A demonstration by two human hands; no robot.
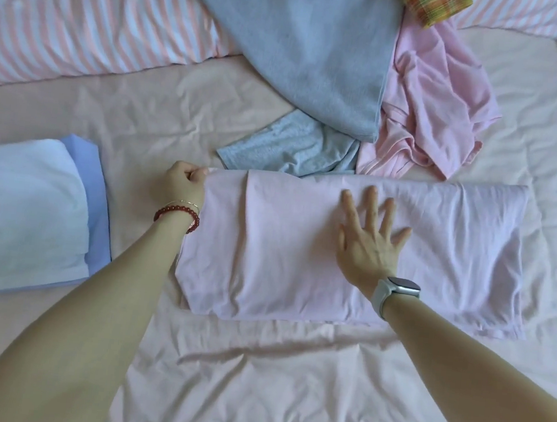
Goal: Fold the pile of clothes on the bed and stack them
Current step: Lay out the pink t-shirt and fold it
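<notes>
Head view: left hand (184, 184) pinching pink garment (297, 280) corner, right hand (368, 234) flat, fingers spread on it.

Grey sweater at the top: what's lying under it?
Under the grey sweater, a crumpled pink garment sticks out right and a light grey garment below; how far they extend beneath is hidden.

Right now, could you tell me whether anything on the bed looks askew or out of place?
Nothing stands out: the pink garment lies flat under both hands, and the folded stack sits tidy at left.
</notes>
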